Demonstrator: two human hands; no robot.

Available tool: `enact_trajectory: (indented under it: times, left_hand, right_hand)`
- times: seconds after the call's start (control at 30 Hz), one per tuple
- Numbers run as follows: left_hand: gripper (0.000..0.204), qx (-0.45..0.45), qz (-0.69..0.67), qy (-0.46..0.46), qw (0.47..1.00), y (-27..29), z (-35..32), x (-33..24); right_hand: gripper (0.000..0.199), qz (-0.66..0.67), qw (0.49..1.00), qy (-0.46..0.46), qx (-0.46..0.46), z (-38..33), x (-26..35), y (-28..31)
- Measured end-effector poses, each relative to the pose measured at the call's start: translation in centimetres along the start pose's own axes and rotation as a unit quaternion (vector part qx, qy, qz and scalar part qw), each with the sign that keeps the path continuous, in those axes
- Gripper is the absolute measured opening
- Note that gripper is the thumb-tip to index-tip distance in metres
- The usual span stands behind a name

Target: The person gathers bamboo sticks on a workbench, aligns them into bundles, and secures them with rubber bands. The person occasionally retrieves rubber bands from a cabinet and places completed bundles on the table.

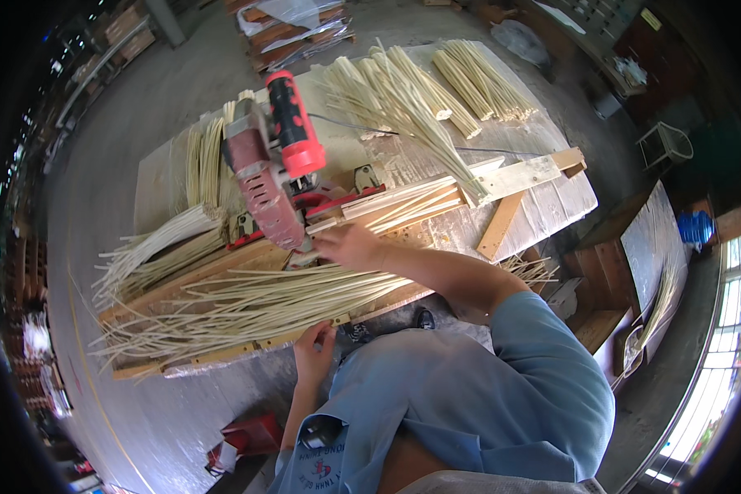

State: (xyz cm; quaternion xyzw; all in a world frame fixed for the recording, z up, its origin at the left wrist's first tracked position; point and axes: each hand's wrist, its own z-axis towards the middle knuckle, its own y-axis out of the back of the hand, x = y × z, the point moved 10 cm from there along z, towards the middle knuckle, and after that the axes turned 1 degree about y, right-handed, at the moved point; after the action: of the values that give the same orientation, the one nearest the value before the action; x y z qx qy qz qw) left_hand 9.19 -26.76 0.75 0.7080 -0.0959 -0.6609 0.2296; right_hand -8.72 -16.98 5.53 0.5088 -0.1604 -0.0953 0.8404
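Beside the saw's cutting head, my right hand is bent with its fingers pointing left, closed at the saw's table; what lies under the fingertips is hidden. A red and black miter saw stands over the bench with its handle raised. Pale thin sticks, like cane, lie along the wooden fence right of this hand. My left hand is at the bench's near edge, fingers curled near the thumb; anything in them cannot be made out. A loose spread of pale sticks lies on the bench between my hands and leftward.
Several bundles of sticks lie at the bench's far side. More bundles lie left of the saw. A wooden board crosses the bench's right end. A cable runs behind the saw. A red box sits on the floor below.
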Motion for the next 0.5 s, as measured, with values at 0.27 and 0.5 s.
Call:
enact_trajectory:
  times: [0.27,0.5]
  left_hand:
    - [0.017,0.071,0.029,-0.061,0.995,-4.1,1.0,-3.8]
    - [0.017,0.165,0.025,-0.079,0.983,-11.9,1.9,-5.1]
  right_hand:
    - [0.017,0.254,0.943,-0.206,-0.066,-7.7,3.4,19.2]
    - [0.031,0.182,0.573,-0.467,-0.649,-43.7,-5.2,34.0]
